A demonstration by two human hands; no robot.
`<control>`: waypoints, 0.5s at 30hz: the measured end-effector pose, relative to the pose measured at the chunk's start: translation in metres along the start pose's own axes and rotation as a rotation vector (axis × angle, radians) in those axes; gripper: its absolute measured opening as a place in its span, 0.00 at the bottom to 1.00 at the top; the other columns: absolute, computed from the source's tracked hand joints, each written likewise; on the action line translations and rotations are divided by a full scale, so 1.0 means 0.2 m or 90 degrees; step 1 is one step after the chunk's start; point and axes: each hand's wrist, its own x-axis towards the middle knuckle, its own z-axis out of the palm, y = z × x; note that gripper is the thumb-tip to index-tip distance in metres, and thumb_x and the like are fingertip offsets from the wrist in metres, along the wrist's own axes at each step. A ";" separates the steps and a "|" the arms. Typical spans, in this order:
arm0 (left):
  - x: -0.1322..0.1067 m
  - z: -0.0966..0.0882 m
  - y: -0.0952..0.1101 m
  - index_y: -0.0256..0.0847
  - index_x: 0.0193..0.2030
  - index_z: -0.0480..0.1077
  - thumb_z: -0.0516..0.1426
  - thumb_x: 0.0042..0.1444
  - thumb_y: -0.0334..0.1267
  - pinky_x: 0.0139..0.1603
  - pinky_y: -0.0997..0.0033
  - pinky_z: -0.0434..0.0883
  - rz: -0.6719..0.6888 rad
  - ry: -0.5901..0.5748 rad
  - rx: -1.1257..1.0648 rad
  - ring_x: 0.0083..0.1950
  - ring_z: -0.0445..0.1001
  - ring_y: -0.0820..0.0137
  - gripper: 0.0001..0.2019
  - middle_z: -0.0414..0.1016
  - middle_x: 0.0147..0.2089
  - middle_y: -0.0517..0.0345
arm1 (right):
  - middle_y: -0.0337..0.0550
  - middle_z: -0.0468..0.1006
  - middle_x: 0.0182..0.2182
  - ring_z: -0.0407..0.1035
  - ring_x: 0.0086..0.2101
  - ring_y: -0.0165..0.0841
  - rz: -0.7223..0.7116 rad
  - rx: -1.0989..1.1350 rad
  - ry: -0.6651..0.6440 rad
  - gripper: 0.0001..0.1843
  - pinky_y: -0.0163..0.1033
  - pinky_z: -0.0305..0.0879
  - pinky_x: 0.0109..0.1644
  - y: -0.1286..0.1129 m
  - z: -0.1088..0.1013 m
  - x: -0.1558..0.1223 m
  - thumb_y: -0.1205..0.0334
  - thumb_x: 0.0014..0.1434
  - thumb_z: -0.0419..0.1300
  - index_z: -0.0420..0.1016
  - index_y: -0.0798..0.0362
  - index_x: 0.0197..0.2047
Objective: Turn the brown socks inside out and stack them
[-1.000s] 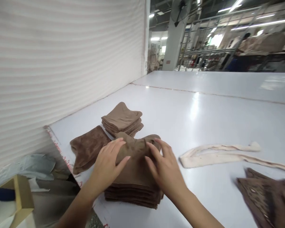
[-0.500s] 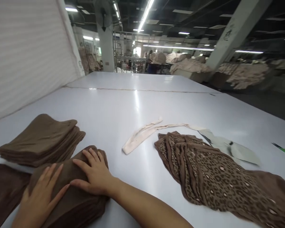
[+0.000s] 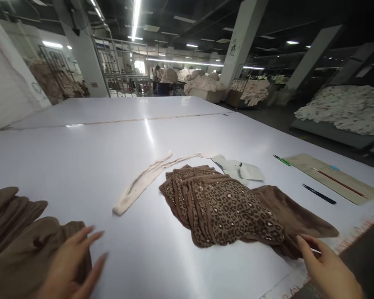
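Note:
My left hand (image 3: 73, 265), blurred, hovers at the right edge of a brown folded fabric stack (image 3: 21, 253) with its fingers apart. Behind that lies another brown fabric stack (image 3: 6, 211), cut off by the left edge of the view. At the lower right, my right hand (image 3: 328, 265) has thumb and index finger pinched at the near edge of a plain brown fabric piece (image 3: 293, 214). This piece sticks out from under a fanned pile of leopard-print fabric pieces (image 3: 233, 207). The other fingers of that hand are partly hidden.
A pale fabric strip (image 3: 143, 182) and grey-green scraps (image 3: 249, 171) lie beyond the pile on the white table (image 3: 118, 143). To the right are green-handled tweezers (image 3: 282, 160), black tweezers (image 3: 319, 194), and a tan sheet (image 3: 318, 164) bearing a red pencil (image 3: 339, 182). Fabric-filled carts stand behind.
The view has swung right. My right hand has left the brown stack and reached the plain brown piece by the leopard-print pile. My left hand has lifted its fingers and shifted to the stack's edge.

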 end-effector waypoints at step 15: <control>0.01 0.24 0.42 0.52 0.50 0.70 0.55 0.55 0.45 0.53 0.62 0.72 0.014 -0.178 -0.161 0.55 0.71 0.60 0.15 0.72 0.54 0.56 | 0.60 0.72 0.45 0.68 0.42 0.57 -0.041 0.006 -0.078 0.27 0.57 0.62 0.41 -0.11 0.00 0.13 0.42 0.54 0.45 0.70 0.54 0.42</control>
